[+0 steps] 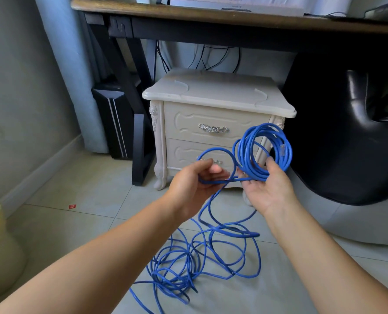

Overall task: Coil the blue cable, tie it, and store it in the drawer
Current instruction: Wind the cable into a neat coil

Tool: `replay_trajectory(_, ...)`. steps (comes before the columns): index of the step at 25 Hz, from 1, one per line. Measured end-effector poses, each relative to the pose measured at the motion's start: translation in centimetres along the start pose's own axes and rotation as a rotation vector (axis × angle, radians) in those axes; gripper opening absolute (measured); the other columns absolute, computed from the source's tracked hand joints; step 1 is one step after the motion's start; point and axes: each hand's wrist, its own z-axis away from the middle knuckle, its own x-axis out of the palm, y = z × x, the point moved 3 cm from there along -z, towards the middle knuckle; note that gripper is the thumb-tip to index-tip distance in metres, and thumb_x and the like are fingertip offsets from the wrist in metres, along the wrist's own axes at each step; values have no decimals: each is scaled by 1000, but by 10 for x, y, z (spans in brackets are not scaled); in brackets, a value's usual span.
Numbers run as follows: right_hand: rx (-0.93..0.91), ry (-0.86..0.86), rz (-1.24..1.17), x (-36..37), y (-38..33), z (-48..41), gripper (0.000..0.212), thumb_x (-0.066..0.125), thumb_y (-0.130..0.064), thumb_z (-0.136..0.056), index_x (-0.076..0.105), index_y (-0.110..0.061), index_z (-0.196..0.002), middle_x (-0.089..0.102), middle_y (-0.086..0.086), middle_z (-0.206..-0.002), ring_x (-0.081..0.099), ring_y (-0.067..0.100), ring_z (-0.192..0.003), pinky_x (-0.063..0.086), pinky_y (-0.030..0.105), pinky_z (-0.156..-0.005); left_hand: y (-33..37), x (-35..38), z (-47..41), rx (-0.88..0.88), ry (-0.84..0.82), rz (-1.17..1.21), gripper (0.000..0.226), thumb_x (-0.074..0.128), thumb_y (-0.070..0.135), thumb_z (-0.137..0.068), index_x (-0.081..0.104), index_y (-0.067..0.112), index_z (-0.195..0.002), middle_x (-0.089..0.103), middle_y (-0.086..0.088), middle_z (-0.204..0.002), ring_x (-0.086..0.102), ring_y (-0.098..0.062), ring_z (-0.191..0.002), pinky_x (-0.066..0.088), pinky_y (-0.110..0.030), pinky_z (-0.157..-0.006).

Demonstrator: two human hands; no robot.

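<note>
In front of a cream nightstand [211,96] whose two carved drawers [184,132] are shut, a person's right hand [268,189] clamps thumb and fingers on a half-made coil of the blue cable [288,155], while the left hand [195,180] curls round the next loop. Most of the smooth, springy cord lies snarled on glossy floor tiles [75,223] before the nightstand. A hard tug could tighten a knot, or stiff loops could spring from the grip.
</note>
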Motion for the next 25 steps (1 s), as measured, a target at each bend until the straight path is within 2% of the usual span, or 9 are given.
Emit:
replay_trajectory(3, -42, -52, 26, 4, 0, 3, 28, 52, -28, -100, 45, -14, -77, 58, 7, -75, 64, 17, -62, 51, 31, -66, 7, -1, -2, -90, 50, 270, 29, 42, 11, -97, 70, 4, -96, 74, -10, -84, 73, -18, -72, 55, -35, -85)
replay_trajectory(6, -50, -151, 127, 8, 2, 6, 30, 57, -24, -97, 46, -16, -70, 48, 1, -62, 57, 13, -57, 54, 28, -61, 16, -5, -1, -68, 52, 309, 29, 44, 8, -97, 63, 5, -118, 73, -13, -104, 72, -23, -89, 55, -37, -85)
replay_trajectory(9, -45, -320, 414, 14, 9, 13, 26, 54, -17, -97, 48, -17, -72, 41, -3, -50, 46, 9, -45, 47, 22, -50, 24, -6, 4, -53, -26, 232, 35, 40, 11, -99, 59, 3, -127, 68, -14, -120, 69, -26, -99, 53, -40, -94)
replay_trajectory(12, -11, -421, 634, 15, 17, 18, 18, 50, -10, -99, 51, -13, -81, 41, -1, -47, 42, 10, -42, 42, 21, -45, 29, -8, 11, -61, -106, 128, 35, 35, 17, -101, 63, 3, -117, 74, -9, -94, 70, -21, -73, 59, -35, -74)
replay_trajectory(15, -42, -417, 919, 14, 24, 23, 14, 51, -11, -99, 50, -12, -86, 40, 3, -46, 43, 14, -41, 45, 23, -43, 29, -9, 14, -64, -94, -37, 37, 33, 31, -104, 60, 8, -92, 57, -2, -65, 45, -13, -44, 44, -23, -47)
replay_trajectory(19, -216, -354, 1181, 17, 26, 25, 13, 52, -20, -99, 53, -18, -87, 47, -3, -42, 53, 13, -39, 54, 36, -57, 35, -11, 15, -65, -157, -276, 51, 49, 64, -88, 52, 16, -72, 42, 0, -63, 30, -15, -47, 33, -25, -47)
replay_trajectory(20, -255, -351, 1223, 17, 25, 25, 12, 52, -23, -99, 54, -19, -89, 49, -4, -42, 56, 13, -41, 57, 44, -66, 37, -12, 15, -44, -189, -365, 46, 58, 61, -84, 53, 17, -71, 41, 0, -64, 30, -15, -49, 34, -26, -49)
replay_trajectory(22, -310, -347, 1307, 17, 25, 26, 11, 53, -31, -98, 54, -21, -94, 54, -4, -45, 62, 16, -48, 57, 51, -78, 39, -13, 15, 16, -225, -516, 21, 67, 30, -86, 57, 18, -71, 40, 0, -61, 33, -15, -48, 37, -28, -53)
replay_trajectory(25, -248, -450, 1376, 16, 23, 29, 16, 60, -34, -93, 54, -25, -106, 63, -1, -58, 71, 23, -68, 54, 48, -88, 42, -18, 11, 49, -210, -530, 23, 58, -2, -74, 59, 18, -62, 32, -3, -53, 31, -15, -42, 37, -26, -49)
